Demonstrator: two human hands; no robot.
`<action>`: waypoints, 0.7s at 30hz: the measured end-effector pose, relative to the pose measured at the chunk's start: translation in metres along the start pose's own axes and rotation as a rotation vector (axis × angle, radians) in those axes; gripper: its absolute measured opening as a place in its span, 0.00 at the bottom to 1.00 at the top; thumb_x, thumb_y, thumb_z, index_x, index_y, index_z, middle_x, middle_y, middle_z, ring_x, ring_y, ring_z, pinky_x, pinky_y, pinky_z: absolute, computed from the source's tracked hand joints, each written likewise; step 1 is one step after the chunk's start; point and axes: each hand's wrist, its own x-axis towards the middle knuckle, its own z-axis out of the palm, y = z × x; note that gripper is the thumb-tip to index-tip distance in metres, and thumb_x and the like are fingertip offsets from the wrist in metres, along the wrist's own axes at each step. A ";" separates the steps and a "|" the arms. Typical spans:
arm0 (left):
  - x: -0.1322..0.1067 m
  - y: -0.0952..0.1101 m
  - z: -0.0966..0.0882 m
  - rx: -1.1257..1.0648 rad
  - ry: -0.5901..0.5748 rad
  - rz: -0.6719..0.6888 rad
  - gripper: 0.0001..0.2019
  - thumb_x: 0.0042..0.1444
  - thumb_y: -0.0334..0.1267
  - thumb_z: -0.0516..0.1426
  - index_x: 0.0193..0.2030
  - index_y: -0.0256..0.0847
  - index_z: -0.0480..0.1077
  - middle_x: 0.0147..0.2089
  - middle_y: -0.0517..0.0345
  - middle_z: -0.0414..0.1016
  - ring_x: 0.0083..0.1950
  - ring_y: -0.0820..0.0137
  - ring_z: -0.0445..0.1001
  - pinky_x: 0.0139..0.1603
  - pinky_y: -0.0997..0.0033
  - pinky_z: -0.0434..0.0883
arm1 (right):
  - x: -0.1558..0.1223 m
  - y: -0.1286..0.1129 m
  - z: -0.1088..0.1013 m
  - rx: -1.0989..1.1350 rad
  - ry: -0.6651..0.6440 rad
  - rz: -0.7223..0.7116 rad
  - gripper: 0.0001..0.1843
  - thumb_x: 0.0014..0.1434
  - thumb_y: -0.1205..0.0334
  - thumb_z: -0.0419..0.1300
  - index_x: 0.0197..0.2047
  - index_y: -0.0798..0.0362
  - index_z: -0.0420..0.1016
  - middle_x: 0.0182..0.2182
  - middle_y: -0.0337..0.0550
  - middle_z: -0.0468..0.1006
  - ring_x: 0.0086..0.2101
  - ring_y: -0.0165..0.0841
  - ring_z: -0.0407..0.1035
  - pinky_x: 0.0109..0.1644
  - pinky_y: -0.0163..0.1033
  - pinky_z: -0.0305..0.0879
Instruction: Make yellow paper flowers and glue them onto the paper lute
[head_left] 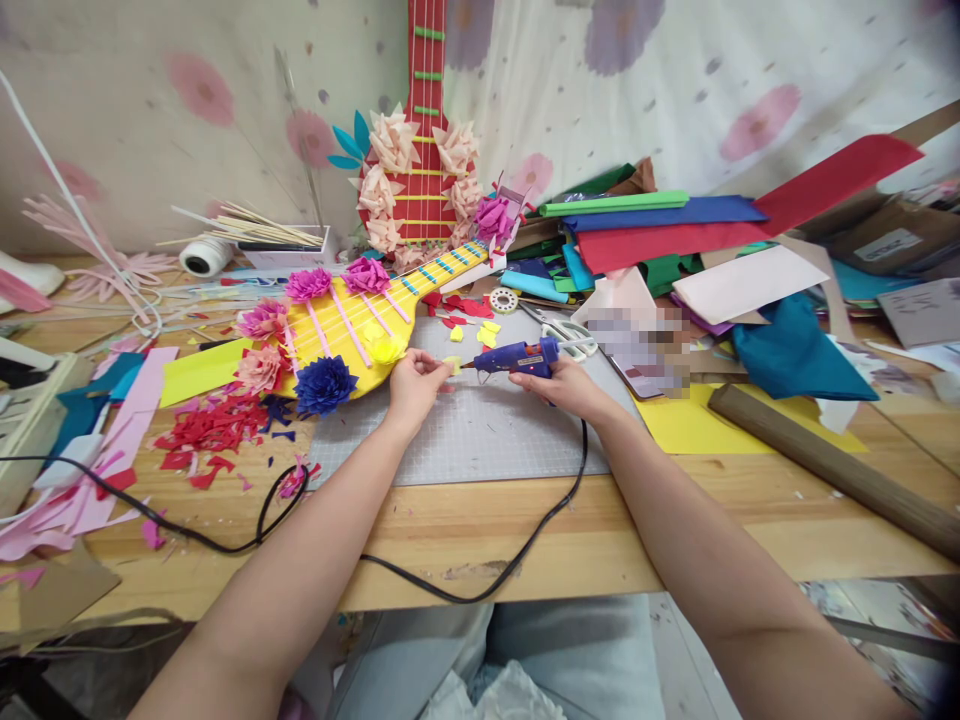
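Far left: red paper scraps on the table, then the yellow paper guitar with a blue flower at its lower edge. left hand sits just beside the guitar body, fingertips pinched on a small yellow paper piece, held over the grey cutting mat. glue gun nozzle points left at that piece, tip right by it (can't tell if any glue is out). right hand is clenched round the gun's grip, cord looping over the table edge. Scissors lie just behind the gun, coloured paper stack further right. Step in hand reads as gluing the yellow piece. Next move, my call: steady nozzle on the piece, fingertips off the hot tip, pinch held firm, guitar near enough to reach
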 end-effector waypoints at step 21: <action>-0.002 0.002 -0.002 -0.029 -0.045 0.001 0.18 0.36 0.36 0.65 0.28 0.40 0.57 0.25 0.63 0.69 0.30 0.72 0.74 0.25 0.76 0.71 | 0.007 0.012 -0.016 0.028 0.286 0.178 0.23 0.47 0.40 0.59 0.26 0.55 0.70 0.16 0.37 0.66 0.18 0.27 0.58 0.22 0.35 0.55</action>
